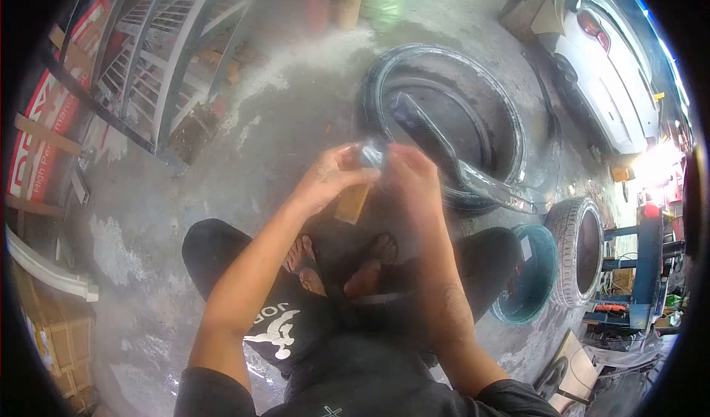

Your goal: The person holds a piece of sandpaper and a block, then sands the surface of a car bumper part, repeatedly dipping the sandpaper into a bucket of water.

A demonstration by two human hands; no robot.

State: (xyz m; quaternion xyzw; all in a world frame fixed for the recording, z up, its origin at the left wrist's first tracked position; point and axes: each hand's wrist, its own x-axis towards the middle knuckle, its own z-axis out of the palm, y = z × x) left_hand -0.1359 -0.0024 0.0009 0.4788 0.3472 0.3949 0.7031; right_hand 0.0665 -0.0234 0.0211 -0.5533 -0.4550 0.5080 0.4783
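Note:
In front of my bent knees, my left hand (334, 174) is closed around a small shiny grey-blue piece (371, 154), its thumb and fingers on either side. I cannot tell exactly what kind of piece it is. My right hand (412, 174) is right beside it with bent fingers, smeared by motion. Under the left hand shows a flat yellow-brown block (353, 204), its upper end hidden by the fingers. Just beyond the right hand, a long glossy black part with a woven pattern (462, 162) lies across a big round black tub (381, 62).
A teal basin (526, 299) and a tyre (568, 258) stand by my right knee. Metal racks (166, 84) and a red banner (48, 147) are at the left. A white car bumper (614, 84) sits at the far right, near a blue metal stand (648, 262).

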